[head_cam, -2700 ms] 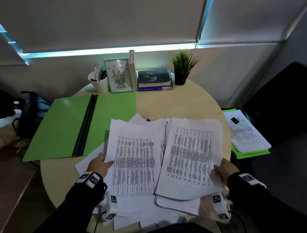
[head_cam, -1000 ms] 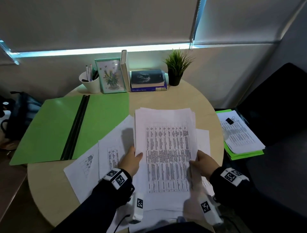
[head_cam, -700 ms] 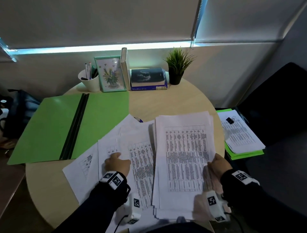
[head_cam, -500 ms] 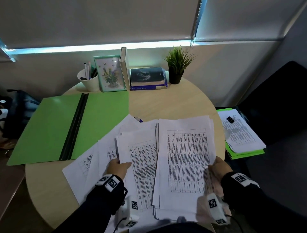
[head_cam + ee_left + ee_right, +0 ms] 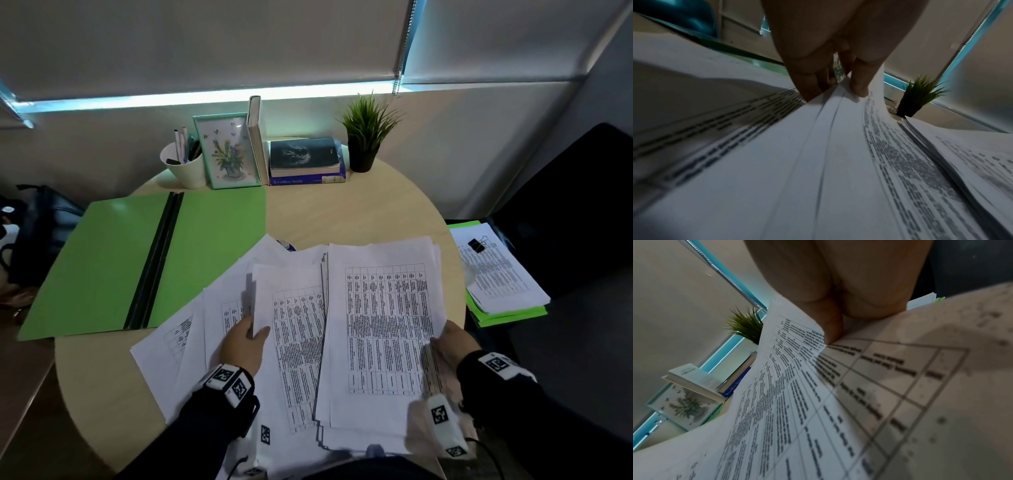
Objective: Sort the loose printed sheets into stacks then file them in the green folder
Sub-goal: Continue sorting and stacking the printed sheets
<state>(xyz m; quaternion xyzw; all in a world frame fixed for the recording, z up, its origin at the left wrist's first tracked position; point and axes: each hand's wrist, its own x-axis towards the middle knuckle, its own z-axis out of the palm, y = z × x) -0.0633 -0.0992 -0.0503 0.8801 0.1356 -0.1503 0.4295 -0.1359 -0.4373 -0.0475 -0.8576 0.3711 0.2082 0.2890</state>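
Printed sheets with tables lie fanned over the near half of the round table. My left hand [image 5: 251, 334] pinches the left edge of a few sheets [image 5: 294, 329], thumb on top and fingers beneath; the left wrist view shows that pinch on the paper edge [image 5: 840, 91]. My right hand [image 5: 445, 339] grips the right edge of a thicker stack [image 5: 383, 329], which bends up in the right wrist view [image 5: 797, 340]. More loose sheets [image 5: 178, 339] spread out to the left. The green folder [image 5: 102, 260] lies open at the far left, its black spine [image 5: 154, 263] running down the middle.
Along the back edge stand a white pen cup [image 5: 183, 164], a framed flower picture [image 5: 227, 150], books [image 5: 305, 161] and a small potted plant [image 5: 366, 137]. A clipped paper pile on green folders [image 5: 500, 277] lies off the table at right. A dark bag [image 5: 37, 226] sits left.
A second ago both hands held one stack upright in the middle. It has since been split: the right hand carried the thicker part right, and the left hand moved left and took a few sheets.
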